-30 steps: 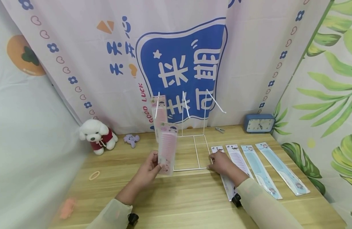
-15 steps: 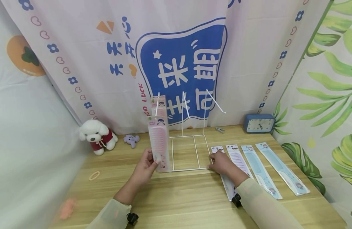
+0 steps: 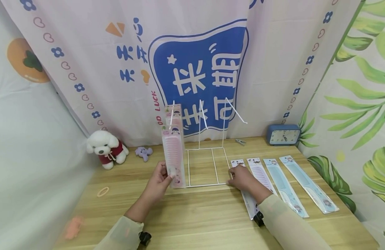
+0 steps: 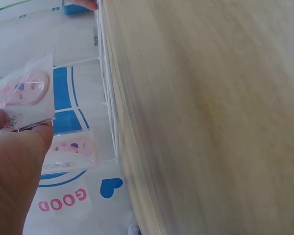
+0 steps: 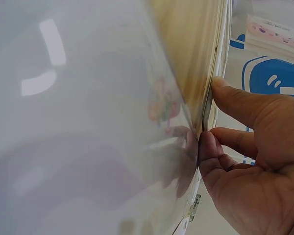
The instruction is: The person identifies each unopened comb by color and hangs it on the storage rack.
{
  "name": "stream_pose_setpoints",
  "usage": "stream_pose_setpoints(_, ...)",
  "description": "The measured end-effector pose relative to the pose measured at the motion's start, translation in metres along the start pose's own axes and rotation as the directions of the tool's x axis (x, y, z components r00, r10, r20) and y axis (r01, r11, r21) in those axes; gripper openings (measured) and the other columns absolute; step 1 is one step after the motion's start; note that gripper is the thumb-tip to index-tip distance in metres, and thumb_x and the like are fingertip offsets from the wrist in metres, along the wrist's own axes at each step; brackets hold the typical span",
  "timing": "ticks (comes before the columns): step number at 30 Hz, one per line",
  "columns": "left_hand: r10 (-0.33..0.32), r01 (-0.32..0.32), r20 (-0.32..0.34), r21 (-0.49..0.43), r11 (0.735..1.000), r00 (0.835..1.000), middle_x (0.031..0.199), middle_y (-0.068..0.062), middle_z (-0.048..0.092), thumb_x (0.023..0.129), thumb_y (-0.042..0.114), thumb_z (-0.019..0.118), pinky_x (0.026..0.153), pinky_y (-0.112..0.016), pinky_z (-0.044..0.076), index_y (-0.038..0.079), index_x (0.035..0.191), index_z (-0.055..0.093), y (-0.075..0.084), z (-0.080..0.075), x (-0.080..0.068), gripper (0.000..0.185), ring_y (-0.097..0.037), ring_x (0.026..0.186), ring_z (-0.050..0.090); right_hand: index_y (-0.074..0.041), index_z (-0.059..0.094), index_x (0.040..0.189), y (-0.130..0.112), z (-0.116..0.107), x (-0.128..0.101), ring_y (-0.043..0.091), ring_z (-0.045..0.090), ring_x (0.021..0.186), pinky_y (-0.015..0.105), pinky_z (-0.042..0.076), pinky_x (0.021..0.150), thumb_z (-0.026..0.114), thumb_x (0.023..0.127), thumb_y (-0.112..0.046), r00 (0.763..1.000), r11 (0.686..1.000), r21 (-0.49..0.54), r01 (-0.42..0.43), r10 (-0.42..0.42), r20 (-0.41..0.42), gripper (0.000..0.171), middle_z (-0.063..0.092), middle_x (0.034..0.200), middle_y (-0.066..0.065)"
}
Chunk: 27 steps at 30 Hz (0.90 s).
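Head view: your left hand (image 3: 158, 180) pinches a pink comb packet (image 3: 173, 156), upright.
Right hand (image 3: 240, 177): fingertips pressing the thin wire rack (image 3: 206, 166).
Right wrist view: glossy blur hides the table.

Pink comb pack (image 3: 173, 156), white wire rack (image 3: 208, 166)

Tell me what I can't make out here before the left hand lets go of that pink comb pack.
- Head view: whether the pink comb pack is on the rack hook; too small.
- Right wrist view: whether the right hand grips or just touches the wire rack; glossy packaging fills the frame.
- Left wrist view: left hand cut off, tabletop blurred.
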<state>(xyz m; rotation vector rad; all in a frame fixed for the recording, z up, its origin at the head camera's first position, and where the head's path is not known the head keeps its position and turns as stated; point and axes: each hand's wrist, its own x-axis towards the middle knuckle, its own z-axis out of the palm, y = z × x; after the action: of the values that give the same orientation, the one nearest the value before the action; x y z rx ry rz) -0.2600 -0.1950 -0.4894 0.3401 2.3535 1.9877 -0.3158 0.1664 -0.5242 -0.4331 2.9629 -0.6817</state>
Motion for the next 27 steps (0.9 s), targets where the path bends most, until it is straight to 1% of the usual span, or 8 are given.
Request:
stream_pose_setpoints(5,-0.012,0.012,-0.073,0.004,1.0,0.997,0.144,-0.028,0.061,0.111,-0.006,0.048,0.098,-0.023,0.058,0.002,0.142,0.041,0.002,0.002,0.006,0.034,-0.026,0.126,0.062,-0.006,0.075,0.097,0.0,-0.001,0.0,0.018,0.052,0.073,0.033,0.044,0.066,0.091,0.089,-0.019,1.0,1.0,0.0,-0.007,0.007,0.0,0.022,0.058,0.075,0.001)
stream_pose_setpoints(7,-0.017,0.017,-0.116,0.0,1.0,0.993,0.14,-0.028,0.063,0.11,-0.006,0.048,0.096,-0.024,0.058,0.002,0.14,0.041,0.005,0.005,0.009,0.032,-0.025,0.123,0.063,-0.006,0.073,0.092,0.0,-0.002,0.0,0.017,0.051,0.072,0.033,0.043,0.065,0.091,0.089,-0.02,1.0,1.0,-0.002,-0.003,0.003,0.0,0.023,0.056,0.073,0.001)
stream_pose_setpoints(10,-0.016,0.017,-0.169,0.008,1.0,0.986,0.135,-0.029,0.064,0.11,-0.005,0.048,0.095,-0.027,0.059,0.001,0.14,0.042,0.009,0.007,0.018,0.032,-0.028,0.121,0.065,-0.007,0.069,0.087,0.0,-0.002,0.0,0.017,0.05,0.071,0.032,0.041,0.064,0.091,0.089,-0.019,1.0,1.0,-0.004,0.001,-0.001,-0.001,0.025,0.055,0.072,0.001)
stream_pose_setpoints(13,-0.027,0.03,-0.205,0.014,0.999,0.978,0.134,-0.029,0.065,0.11,-0.004,0.049,0.095,-0.029,0.06,0.003,0.142,0.043,0.01,0.009,0.028,0.033,-0.031,0.12,0.067,-0.007,0.07,0.089,0.001,-0.001,-0.001,0.018,0.051,0.072,0.033,0.043,0.065,0.09,0.089,-0.019,1.0,1.0,-0.003,-0.004,0.004,-0.001,0.024,0.056,0.074,0.001)
stream_pose_setpoints(18,-0.053,0.063,-0.242,0.033,0.997,0.969,0.132,-0.026,0.067,0.111,0.0,0.051,0.098,-0.04,0.062,0.007,0.141,0.046,0.008,0.007,0.048,0.032,-0.032,0.115,0.067,-0.006,0.074,0.096,0.001,0.0,0.0,0.019,0.052,0.074,0.034,0.045,0.067,0.09,0.089,-0.019,1.0,1.0,-0.006,-0.012,0.012,-0.003,0.022,0.059,0.076,0.002)
stream_pose_setpoints(22,-0.076,0.093,-0.266,0.052,0.994,0.961,0.133,-0.025,0.068,0.111,0.001,0.052,0.105,-0.051,0.061,0.009,0.141,0.047,0.004,0.005,0.059,0.032,-0.033,0.116,0.067,-0.007,0.075,0.097,0.001,0.001,0.0,0.018,0.053,0.074,0.034,0.045,0.067,0.091,0.089,-0.02,1.0,1.0,-0.005,-0.012,0.012,0.001,0.022,0.059,0.076,0.001)
stream_pose_setpoints(24,-0.085,0.104,-0.274,0.055,0.993,0.958,0.133,-0.025,0.068,0.11,0.002,0.053,0.107,-0.053,0.061,0.01,0.141,0.048,0.003,0.004,0.063,0.033,-0.035,0.118,0.066,-0.007,0.075,0.097,0.001,0.001,0.001,0.018,0.053,0.075,0.034,0.045,0.068,0.091,0.089,-0.021,1.0,1.0,-0.004,-0.014,0.014,0.0,0.023,0.06,0.076,0.001)
stream_pose_setpoints(27,-0.078,0.104,-0.28,0.077,0.992,0.957,0.135,-0.026,0.068,0.11,0.002,0.054,0.107,-0.053,0.06,0.009,0.142,0.048,-0.001,0.002,0.069,0.033,-0.037,0.12,0.066,-0.006,0.076,0.1,0.002,0.0,0.001,0.018,0.055,0.076,0.035,0.048,0.069,0.091,0.089,-0.021,1.0,1.0,-0.001,-0.022,0.022,0.005,0.024,0.062,0.078,0.002)
